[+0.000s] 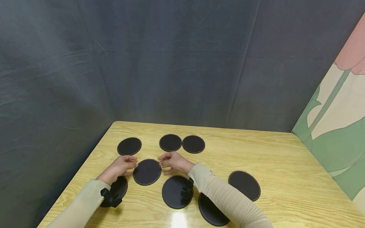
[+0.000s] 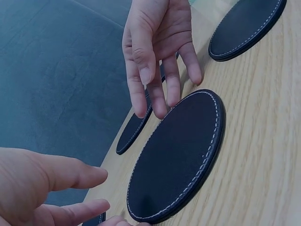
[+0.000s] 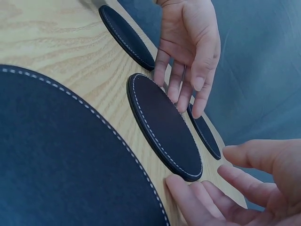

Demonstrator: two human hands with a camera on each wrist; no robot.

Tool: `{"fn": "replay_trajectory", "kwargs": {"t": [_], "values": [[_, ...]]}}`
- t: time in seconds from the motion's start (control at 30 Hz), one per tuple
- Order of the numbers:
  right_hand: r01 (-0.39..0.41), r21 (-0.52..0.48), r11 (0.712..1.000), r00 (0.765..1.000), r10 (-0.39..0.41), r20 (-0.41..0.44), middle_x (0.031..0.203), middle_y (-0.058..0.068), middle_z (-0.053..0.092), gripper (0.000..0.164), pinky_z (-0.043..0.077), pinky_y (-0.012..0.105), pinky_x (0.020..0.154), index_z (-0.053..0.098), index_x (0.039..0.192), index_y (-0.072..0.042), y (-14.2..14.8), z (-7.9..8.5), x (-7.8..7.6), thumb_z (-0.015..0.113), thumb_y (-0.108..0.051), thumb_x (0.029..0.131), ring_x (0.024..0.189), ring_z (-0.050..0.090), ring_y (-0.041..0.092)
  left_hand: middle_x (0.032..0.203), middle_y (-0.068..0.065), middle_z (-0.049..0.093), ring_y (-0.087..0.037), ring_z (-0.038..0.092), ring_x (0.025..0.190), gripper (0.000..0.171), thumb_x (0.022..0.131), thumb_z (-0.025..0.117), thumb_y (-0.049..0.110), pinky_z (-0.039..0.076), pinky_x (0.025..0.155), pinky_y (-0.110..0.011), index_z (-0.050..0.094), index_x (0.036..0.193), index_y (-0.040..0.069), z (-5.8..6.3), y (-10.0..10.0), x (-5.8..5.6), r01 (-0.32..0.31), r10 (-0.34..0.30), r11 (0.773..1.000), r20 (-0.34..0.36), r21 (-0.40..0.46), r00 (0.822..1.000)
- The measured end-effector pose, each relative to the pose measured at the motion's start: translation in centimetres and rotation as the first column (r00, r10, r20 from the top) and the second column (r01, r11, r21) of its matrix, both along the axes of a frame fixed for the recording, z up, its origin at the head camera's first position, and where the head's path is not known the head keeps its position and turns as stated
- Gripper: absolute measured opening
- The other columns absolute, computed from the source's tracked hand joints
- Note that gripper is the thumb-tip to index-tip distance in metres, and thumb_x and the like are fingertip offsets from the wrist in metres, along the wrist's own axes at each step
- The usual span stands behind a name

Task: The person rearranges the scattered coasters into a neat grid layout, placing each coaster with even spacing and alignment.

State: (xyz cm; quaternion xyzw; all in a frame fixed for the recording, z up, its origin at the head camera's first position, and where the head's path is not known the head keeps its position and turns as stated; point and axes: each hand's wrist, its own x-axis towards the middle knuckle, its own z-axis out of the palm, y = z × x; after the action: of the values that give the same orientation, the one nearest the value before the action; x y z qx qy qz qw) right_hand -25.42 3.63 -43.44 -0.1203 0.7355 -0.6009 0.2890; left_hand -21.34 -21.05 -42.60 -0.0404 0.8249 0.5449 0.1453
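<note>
Above the black disc the way down is free, but the left hand and right hand block its two sides, and another disc lies near its front-right edge.

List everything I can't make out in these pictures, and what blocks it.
Head view: the left disc's outer part, hidden by the left hand's wrist and sleeve.
Head view: the upper right of the front disc, behind the right sleeve.
Head view: the table's near edge, cut off by the bottom edge.
Right wrist view: much of the closest disc, cut off by the left and bottom edges.
</note>
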Motion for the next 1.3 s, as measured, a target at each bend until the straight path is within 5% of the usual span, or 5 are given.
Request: {"fn": "replay_trajectory", "kwargs": {"t": [0.4,0.9,1.3], "values": [[0.005,-0.016,1.0,1.0,-0.005,0.01,0.111,0.015,0.055,0.035,0.059,0.042,0.079,0.056,0.126,0.008,-0.1,0.3,0.6,0.059,0.0,0.093,0.096,0.06,0.021,0.133,-0.033,0.047,-0.033,0.06,0.11,0.045,0.092,0.056,0.007,0.057,0.083,-0.044,0.047,0.13,-0.014,0.0,0.5,0.2,-0.001,0.001,1.0,-0.005,-0.024,1.0],[0.045,-0.063,0.997,0.999,-0.043,0.026,0.096,0.01,0.055,0.034,0.057,0.043,0.083,0.056,0.124,0.01,-0.7,-0.1,0.6,0.057,0.004,0.091,0.089,0.062,0.02,0.134,-0.029,0.051,-0.019,0.063,0.096,0.052,0.081,0.067,0.0,0.055,0.069,-0.033,0.052,0.13,-0.009,0.1,0.9,-0.1,-0.014,0.015,0.997,0.017,-0.082,1.0],[0.114,-0.032,0.993,0.994,-0.114,0.004,0.101,0.012,0.058,0.034,0.059,0.04,0.078,0.061,0.121,0.009,-0.5,-0.3,0.1,0.06,0.012,0.087,0.081,0.061,0.015,0.133,-0.032,0.05,-0.016,0.064,0.092,0.051,0.082,0.066,-0.003,0.057,0.069,-0.034,0.052,0.131,-0.008,0.3,1.4,-0.3,-0.05,0.051,0.998,0.045,-0.026,0.998]]}}
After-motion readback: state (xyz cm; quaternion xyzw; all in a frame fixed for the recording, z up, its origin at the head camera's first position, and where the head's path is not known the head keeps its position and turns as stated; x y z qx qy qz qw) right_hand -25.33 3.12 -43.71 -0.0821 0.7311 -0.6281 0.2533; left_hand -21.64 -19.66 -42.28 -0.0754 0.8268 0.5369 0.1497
